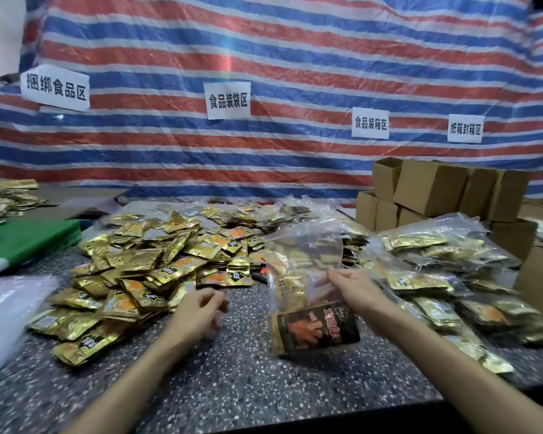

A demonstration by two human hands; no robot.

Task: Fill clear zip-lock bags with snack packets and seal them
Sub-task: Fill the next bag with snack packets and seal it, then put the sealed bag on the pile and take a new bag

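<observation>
Could go wrong in a few ways from here. Could drop the clear zip-lock bag (304, 258), pinched only by thin, slippery plastic, well above the heavy part. Could let the soft top flop over and close the mouth, making the next snack packet bump the rim and fall on the speckled table (232, 371). Could trap a packet corner in the zip later and leave it half shut. Now for the grip. Right hand (355, 288): pinching the right side of the bag about halfway up, thumb on the near side, fingers showing through the plastic, closed on it. Holding the bag upright, with its bottom down at the table, just right of the middle, and one dark packet (317, 327) low inside. Left hand (198, 308): loosely curled, a bit blurry, holding nothing as far as can be seen, hovering over the table just beside the big pile of gold packets (132, 277). Both well apart from the cardboard boxes (436, 189) at the back, and the right one near the filled bags (445, 277) heaped on the right.
</observation>
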